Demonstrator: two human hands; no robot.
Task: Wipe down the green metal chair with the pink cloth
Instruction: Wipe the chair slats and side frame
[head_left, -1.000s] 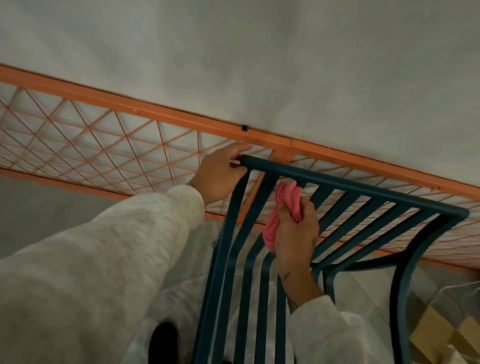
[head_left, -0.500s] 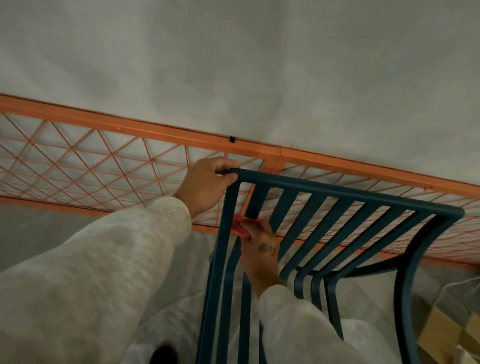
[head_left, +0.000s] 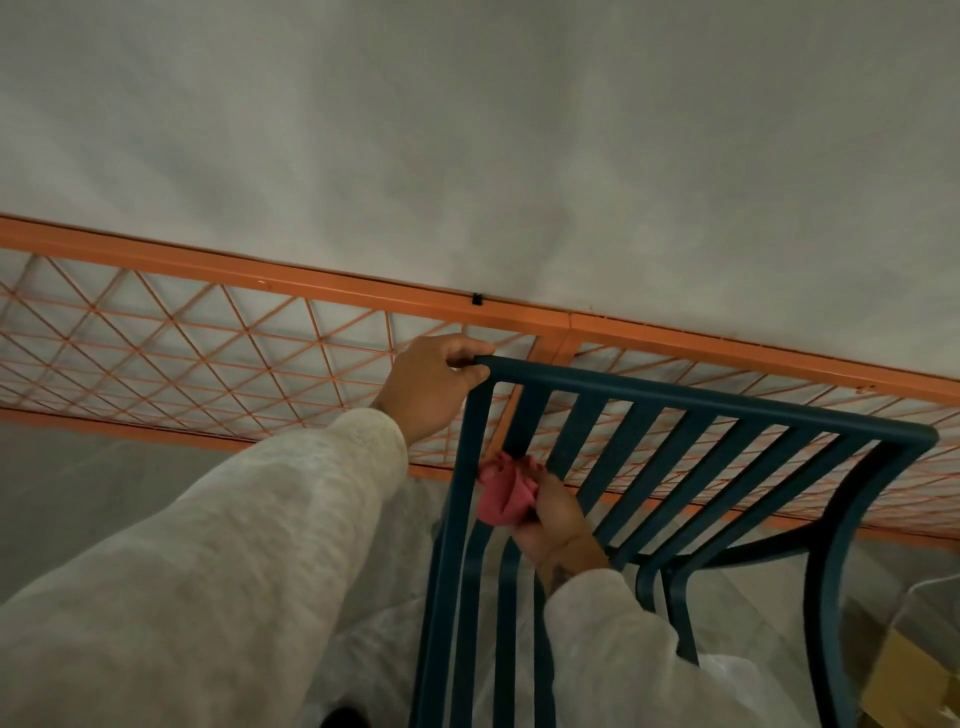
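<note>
The green metal chair (head_left: 701, 397) fills the lower right, its slatted back running from a top rail down toward me. My left hand (head_left: 431, 384) grips the top left corner of that rail. My right hand (head_left: 553, 514) holds the bunched pink cloth (head_left: 504, 493) and presses it against the second slat from the left, a short way below the top rail. Both arms are in pale grey sleeves.
An orange metal fence (head_left: 260, 283) with a diamond wire mesh runs across behind the chair, against a pale wall (head_left: 519, 130). Cardboard boxes (head_left: 904, 675) lie at the lower right. White sheeting (head_left: 395, 613) covers the floor under the chair.
My right hand carried the cloth from a middle slat leftward to the slats beside the left upright. It now sits a little lower on the slat. My left hand kept its grip on the corner.
</note>
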